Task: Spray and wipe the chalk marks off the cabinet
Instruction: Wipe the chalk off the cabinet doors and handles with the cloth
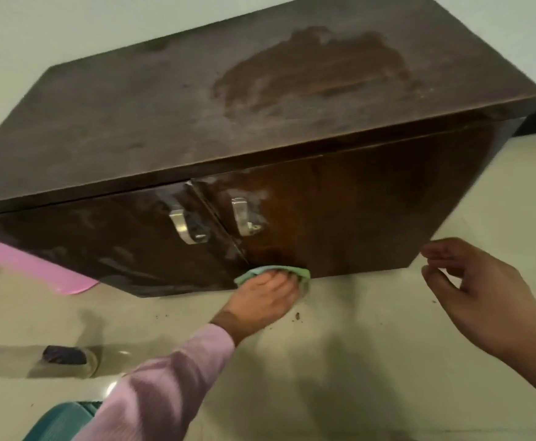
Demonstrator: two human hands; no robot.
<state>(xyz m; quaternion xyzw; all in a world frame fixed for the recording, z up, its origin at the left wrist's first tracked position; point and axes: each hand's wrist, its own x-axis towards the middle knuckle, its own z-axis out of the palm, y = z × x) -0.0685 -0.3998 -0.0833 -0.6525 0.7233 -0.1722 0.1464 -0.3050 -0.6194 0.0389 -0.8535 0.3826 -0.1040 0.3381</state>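
Left hand (268, 289): fingers curled over a green cloth (274, 271), pressing it against the lower edge of the right door (340, 211), just right of the seam between the 2 doors. Pink sleeve (165, 377) runs back toward 7 o'clock.

Right hand (480, 291): at 4 o'clock of the frame, held off the cabinet, fingers loosely bent and apart, holding nothing. Near the cabinet's lower right corner, not touching it.

Cabinet (133, 128): dark wood, standing on the floor (340, 361) against the wall. Long axis runs from 9 o'clock to 3 o'clock across the frame; doors face the person, toward 6 o'clock. 2 metal handles (185, 226) sit either side of the seam. Right door looks damp and brown; left door (85, 240) carries pale smears, probably chalk or spray residue. A wiped patch shows on the top at 1 o'clock, with grey haze around it.

Judgement: wiping stage, right door bottom nearly done, left door and much of the top pending.

Risks: cloth at the floor line may pick up the dark crumbs (298, 316) lying just below and drag grit across the door. Pressure near the seam could push the door inward. A loaded cloth may only spread the chalk.

Blurred object at 8 o'clock on the floor; cannot tell if it is the sprayer.
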